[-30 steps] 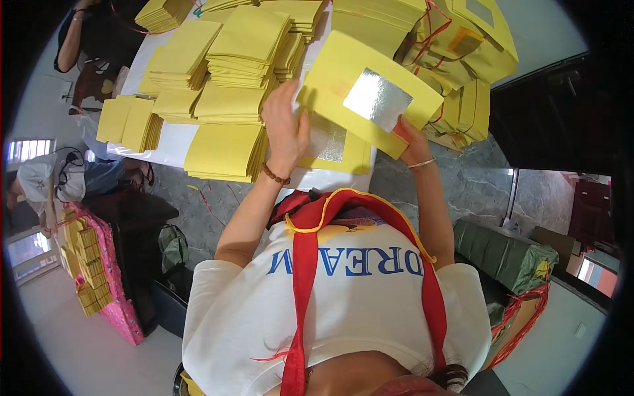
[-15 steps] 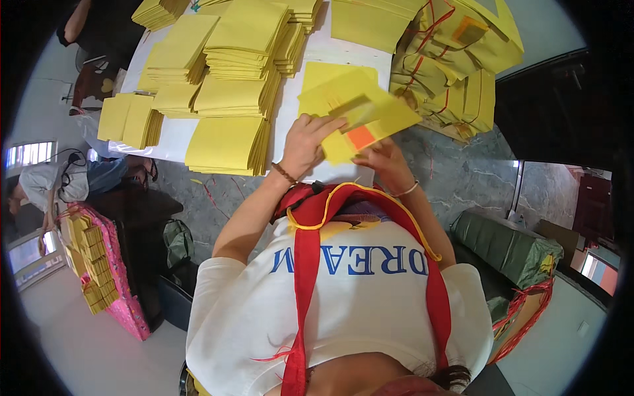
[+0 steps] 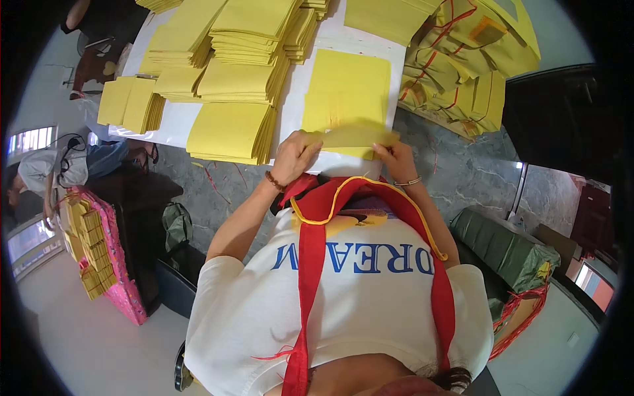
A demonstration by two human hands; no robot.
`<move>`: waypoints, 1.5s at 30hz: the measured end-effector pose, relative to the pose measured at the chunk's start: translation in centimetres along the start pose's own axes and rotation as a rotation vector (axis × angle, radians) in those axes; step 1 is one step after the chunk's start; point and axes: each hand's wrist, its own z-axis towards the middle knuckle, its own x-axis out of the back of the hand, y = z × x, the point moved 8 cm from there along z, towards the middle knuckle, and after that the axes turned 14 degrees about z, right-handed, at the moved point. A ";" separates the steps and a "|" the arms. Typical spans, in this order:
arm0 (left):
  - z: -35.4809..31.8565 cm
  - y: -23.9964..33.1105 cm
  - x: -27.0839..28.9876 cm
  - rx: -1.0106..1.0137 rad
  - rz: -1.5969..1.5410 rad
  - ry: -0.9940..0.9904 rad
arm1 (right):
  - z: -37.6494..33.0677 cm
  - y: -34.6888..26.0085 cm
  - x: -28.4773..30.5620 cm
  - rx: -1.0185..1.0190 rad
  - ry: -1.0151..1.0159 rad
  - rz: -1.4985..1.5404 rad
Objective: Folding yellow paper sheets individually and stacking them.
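Note:
Close to the table's near edge, a yellow paper sheet (image 3: 355, 136) spans the gap between my hands, slightly blurred and raised toward me. My left hand (image 3: 297, 156) pinches its left end, thumb on top. At the opposite end, the fingers of my right hand (image 3: 396, 160) are closed on the same sheet. Just beyond lies a flat yellow paper pile (image 3: 348, 86) on the white-covered table. Left of my left hand stands a thick stack of folded yellow paper (image 3: 228, 132).
More yellow stacks (image 3: 254, 20) fill the table's left and far side. Yellow bundles tied with red string (image 3: 456, 72) sit at the right. A green wrapped package (image 3: 505, 247) is at my right, a pink-edged board (image 3: 122, 270) with yellow bundles at my left. Another person (image 3: 56, 168) is at far left.
The tilted yellow piece with an orange patch is no longer seen between my hands. My hands have moved apart and now hold a sheet level near the table edge.

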 end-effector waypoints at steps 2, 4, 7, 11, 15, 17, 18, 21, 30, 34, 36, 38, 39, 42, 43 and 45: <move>-0.6 -2.9 -0.8 0.492 0.051 -0.062 | 0.1 1.4 0.3 -0.199 0.083 -0.034; -0.4 -3.5 -1.3 0.544 -0.027 -0.021 | 0.6 1.4 0.5 -0.091 0.162 0.075; -0.7 -4.4 -1.4 0.590 -0.063 0.062 | 1.1 2.0 0.4 -0.114 0.198 0.093; -0.1 -5.1 -1.5 0.637 0.041 0.002 | 1.6 3.3 1.1 -0.140 0.267 0.018; 0.3 -4.3 -0.6 0.653 -0.041 0.099 | 1.6 2.3 1.0 -0.145 0.353 0.042; 0.0 -4.8 -1.0 0.689 -0.080 0.042 | 1.5 0.8 1.0 -0.146 0.405 -0.022; 0.1 -4.9 -1.1 0.691 -0.080 0.043 | 1.4 0.7 0.9 -0.164 0.399 -0.010; 0.4 -5.2 -1.5 0.681 -0.096 0.048 | 1.4 1.0 0.9 -0.156 0.413 0.018; 1.2 -4.2 -0.7 0.580 0.021 0.140 | 1.9 2.1 1.2 -0.138 0.420 0.009; 1.4 -4.2 -0.3 0.628 0.041 0.102 | 2.2 3.0 1.3 -0.113 0.443 0.065; 1.6 -3.6 0.0 0.640 0.034 0.087 | 2.3 3.4 1.3 -0.118 0.436 0.058; 2.4 -0.5 1.9 0.428 0.542 0.183 | 2.4 3.6 1.4 -0.123 0.426 0.051; 2.7 -0.3 1.7 0.428 0.544 0.183 | 2.4 3.5 1.3 -0.126 0.427 0.025; 4.6 3.1 -0.5 0.060 0.633 0.134 | 2.3 2.5 1.0 -0.119 0.427 0.036; 5.1 3.1 -1.1 0.070 0.641 0.135 | 2.3 2.1 0.8 -0.109 0.435 0.070; 6.0 3.9 -2.8 -0.063 0.574 0.078 | 2.2 2.5 1.2 -0.129 0.435 0.048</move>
